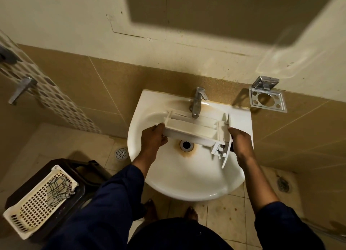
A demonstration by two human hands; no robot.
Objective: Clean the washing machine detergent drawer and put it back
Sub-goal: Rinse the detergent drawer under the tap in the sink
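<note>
left hand (152, 137) grips the left end of the detergent drawer (192, 131); right hand (240, 143) clasps its front panel end. drawer held level over the sink (187, 184), below the faucet (197, 102). tiled wall behind; basket (40, 201) at lower left.

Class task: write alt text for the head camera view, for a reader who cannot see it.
A person's left hand and right hand hold a white detergent drawer over a white sink, under a chrome tap. A cream basket sits lower left.
</note>
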